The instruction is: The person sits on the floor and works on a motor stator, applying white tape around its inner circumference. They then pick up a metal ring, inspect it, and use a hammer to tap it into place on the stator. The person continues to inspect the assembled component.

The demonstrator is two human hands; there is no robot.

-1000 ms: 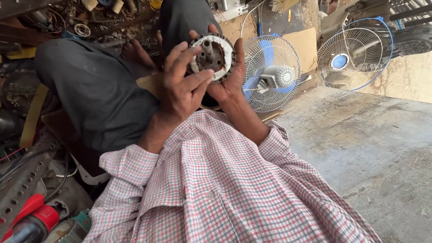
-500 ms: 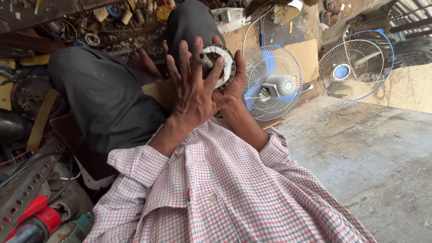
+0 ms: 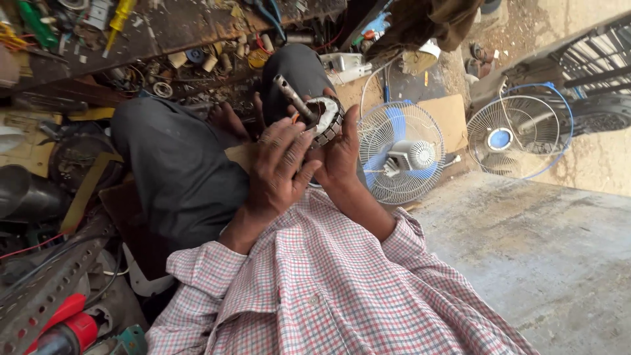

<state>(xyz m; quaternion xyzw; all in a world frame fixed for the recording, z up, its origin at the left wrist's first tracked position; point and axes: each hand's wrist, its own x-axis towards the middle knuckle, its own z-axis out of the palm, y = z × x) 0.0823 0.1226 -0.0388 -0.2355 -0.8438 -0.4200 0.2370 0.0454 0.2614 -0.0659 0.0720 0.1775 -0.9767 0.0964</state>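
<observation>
A round metal fan motor (image 3: 323, 118) with a steel shaft sticking out toward the upper left is held up in front of me. My left hand (image 3: 279, 167) covers its near side, fingers spread over the ring. Behind and to the right of the motor, my right hand (image 3: 342, 154) cups it with the thumb along its edge. Both arms wear checked shirt sleeves. My crossed legs in dark trousers (image 3: 177, 171) lie behind the hands.
Two table fans with wire guards stand on the right, one with blue blades (image 3: 401, 154) close by, another (image 3: 516, 135) farther off. A cluttered bench (image 3: 131, 39) of tools and small parts runs along the top. A red tool (image 3: 69, 325) lies at the lower left.
The motor has been turned so its shaft now points out toward the upper left. My left hand has slid down over its near face. The view has shifted slightly.
</observation>
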